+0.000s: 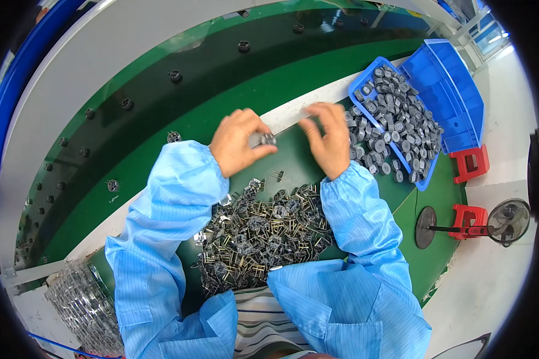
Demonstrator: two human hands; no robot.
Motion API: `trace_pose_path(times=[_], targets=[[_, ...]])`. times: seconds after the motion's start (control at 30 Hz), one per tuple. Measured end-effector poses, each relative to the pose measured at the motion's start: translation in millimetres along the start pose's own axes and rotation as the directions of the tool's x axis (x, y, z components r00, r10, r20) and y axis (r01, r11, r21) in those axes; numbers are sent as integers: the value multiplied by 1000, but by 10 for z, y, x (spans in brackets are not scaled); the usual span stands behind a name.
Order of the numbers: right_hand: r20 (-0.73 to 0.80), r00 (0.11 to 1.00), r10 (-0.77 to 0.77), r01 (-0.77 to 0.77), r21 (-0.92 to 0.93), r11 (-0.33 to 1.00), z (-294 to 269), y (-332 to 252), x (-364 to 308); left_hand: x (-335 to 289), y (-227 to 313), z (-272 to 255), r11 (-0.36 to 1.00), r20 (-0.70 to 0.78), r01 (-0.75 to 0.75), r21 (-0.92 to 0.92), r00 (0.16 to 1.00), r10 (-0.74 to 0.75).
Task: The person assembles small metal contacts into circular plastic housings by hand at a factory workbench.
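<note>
My left hand [236, 143] is closed, thumb against fingers, on a small dark round part [268, 139] with pale spots on its face. A short way to the right, my right hand [329, 139] is held with thumb and fingers apart; nothing shows between them, and its fingertips are slightly blurred. Below both hands, a heap of small black components with brass-coloured pins [260, 230] covers the green table [290, 161] in front of me. One loose pinned piece [277, 175] lies just above that heap.
Past my right hand, grey round caps [395, 113] fill and spill around a blue tray [422, 179], with a blue bin [452, 90] behind. Beyond a white ledge [299, 110], a green conveyor [221, 96] bears scattered round parts. Stacked clear trays [84, 305] stand lower left; a fan [509, 221] stands right.
</note>
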State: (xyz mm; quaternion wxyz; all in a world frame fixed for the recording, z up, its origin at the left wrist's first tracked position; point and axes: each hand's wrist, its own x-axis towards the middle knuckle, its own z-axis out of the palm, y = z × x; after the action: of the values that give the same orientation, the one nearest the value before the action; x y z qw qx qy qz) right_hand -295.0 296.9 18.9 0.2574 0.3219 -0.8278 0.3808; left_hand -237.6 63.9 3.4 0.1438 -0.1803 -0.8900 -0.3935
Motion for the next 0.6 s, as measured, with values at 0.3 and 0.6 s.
trace_pose_path(times=[0.3,0.6], targets=[[217,976,11,33,-199,979,-66,201,-34,93,-258,-262,862,-228,231,452,964,-138],[340,939,-52,-25,217,976,-13,-152,-128,-21,47,60,996,82,-3,-90,997,11]])
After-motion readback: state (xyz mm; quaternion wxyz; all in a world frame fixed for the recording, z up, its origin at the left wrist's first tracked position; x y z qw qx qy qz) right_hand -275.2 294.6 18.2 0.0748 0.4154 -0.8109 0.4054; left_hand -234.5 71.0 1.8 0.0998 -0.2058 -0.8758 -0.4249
